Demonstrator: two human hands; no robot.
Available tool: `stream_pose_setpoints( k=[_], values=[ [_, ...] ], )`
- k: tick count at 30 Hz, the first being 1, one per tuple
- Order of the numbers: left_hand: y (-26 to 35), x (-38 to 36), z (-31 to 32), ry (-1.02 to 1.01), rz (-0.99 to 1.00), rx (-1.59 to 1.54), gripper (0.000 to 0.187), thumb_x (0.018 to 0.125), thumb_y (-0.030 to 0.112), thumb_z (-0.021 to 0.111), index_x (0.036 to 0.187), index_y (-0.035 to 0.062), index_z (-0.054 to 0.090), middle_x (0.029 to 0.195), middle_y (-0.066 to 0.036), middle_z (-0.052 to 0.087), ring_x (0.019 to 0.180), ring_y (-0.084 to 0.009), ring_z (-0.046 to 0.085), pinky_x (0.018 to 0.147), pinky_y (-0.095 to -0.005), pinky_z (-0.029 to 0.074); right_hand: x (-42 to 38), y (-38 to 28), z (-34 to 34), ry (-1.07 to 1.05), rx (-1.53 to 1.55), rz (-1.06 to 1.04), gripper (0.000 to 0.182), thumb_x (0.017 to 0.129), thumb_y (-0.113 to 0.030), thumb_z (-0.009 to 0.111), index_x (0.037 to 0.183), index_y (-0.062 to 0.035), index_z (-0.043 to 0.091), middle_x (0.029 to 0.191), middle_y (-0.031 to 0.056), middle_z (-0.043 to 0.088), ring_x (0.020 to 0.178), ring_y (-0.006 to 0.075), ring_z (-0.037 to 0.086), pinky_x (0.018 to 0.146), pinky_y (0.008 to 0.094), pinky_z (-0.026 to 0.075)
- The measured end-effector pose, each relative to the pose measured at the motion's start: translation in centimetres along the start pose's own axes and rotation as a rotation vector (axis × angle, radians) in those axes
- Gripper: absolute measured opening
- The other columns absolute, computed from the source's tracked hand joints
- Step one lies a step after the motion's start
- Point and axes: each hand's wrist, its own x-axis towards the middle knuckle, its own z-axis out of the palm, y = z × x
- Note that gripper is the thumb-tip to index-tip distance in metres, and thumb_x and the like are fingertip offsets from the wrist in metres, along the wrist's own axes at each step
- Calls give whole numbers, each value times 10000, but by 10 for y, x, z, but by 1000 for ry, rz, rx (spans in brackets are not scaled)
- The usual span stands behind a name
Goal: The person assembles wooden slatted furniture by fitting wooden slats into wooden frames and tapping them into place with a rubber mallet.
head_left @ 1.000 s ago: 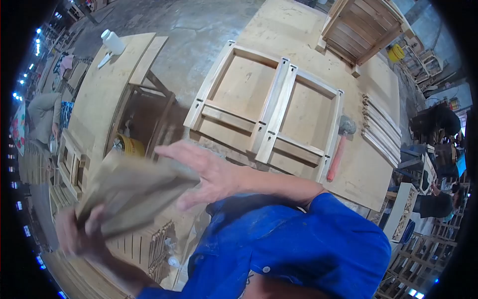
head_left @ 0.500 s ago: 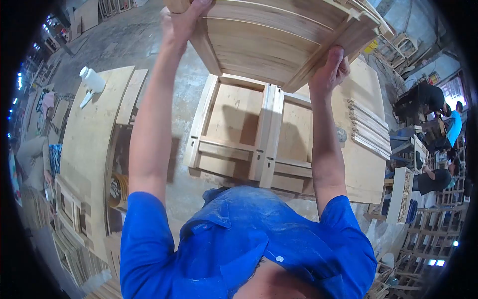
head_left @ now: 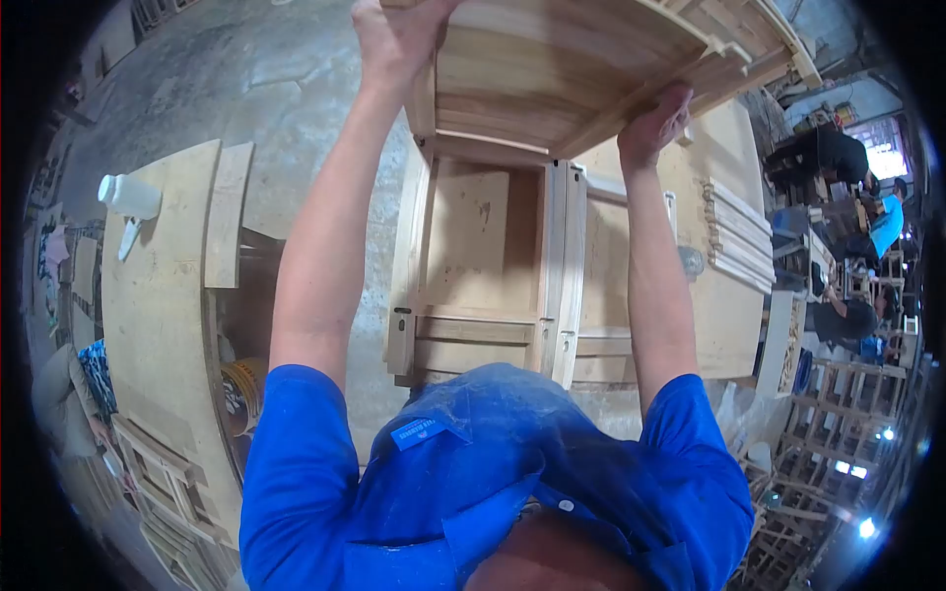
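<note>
A pale wooden panel frame, with boards set between side rails, is held up at arm's length at the top of the view. My left hand is closed on its left side rail, partly cut off by the upper edge. On the right rail, my right hand grips with the thumb lying along the wood. Beneath it lies an open wooden frame with slots cut in its rails; the panel's lower edge overlaps this frame's far end. A second similar frame lies beside it, partly behind my right forearm.
Several thin wooden strips and a small glass jar rest on the right-hand worktable. A white bottle stands on the left table, above a bucket. One person is at far left; others work at far right.
The view has shifted, with the left table now further left. The panel and my left hand appear further right, and the panel's lower edge now overlaps the far end of the frame below.
</note>
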Motion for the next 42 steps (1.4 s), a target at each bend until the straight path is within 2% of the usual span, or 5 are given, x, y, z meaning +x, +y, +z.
stream_pose_setpoints(
  k=[15, 20, 26, 35, 42],
  values=[
    [-19, 19, 26, 93, 115, 72, 309, 854, 286, 789, 945, 1, 714, 836, 5, 672, 771, -101, 602, 684, -283, 488, 15, 72, -16, -88, 334, 417, 347, 988, -384, 605, 820, -81, 581, 699, -4, 513, 657, 119, 508, 563, 297, 427],
    [-18, 24, 25, 97, 117, 94, 276, 857, 252, 779, 957, 2, 720, 850, 0, 681, 772, -104, 610, 684, -288, 494, 16, 51, -141, -608, -609, -63, 395, 954, -375, 641, 1111, -12, 658, 1126, 129, 670, 1030, 267, 604, 921, 359, 459],
    [-21, 21, 28, 110, 105, 7, 217, 857, 193, 768, 963, 8, 724, 858, -1, 684, 780, -106, 617, 690, -290, 501, -116, 52, -457, -447, -1412, 1039, 732, 863, -533, 586, 1238, 96, 588, 1205, 372, 602, 1173, 467, 587, 1010, 498, 439],
    [-22, 28, 23, 128, 70, 116, 372, 817, 263, 828, 1009, -38, 723, 944, -63, 721, 868, -132, 641, 795, -309, 520, -78, -7, -409, -472, -1092, 1328, 499, 848, -336, 689, 1169, 35, 594, 1039, 194, 654, 911, 289, 661, 780, 440, 530],
    [-9, 29, 26, 133, 60, 131, 412, 746, 309, 891, 921, -30, 734, 843, -46, 729, 782, -126, 649, 753, -307, 523, 85, -198, -199, -601, -652, 833, 721, 840, -220, 727, 1447, 26, 426, 1305, 126, 589, 980, 175, 637, 725, 311, 535]
  ],
)
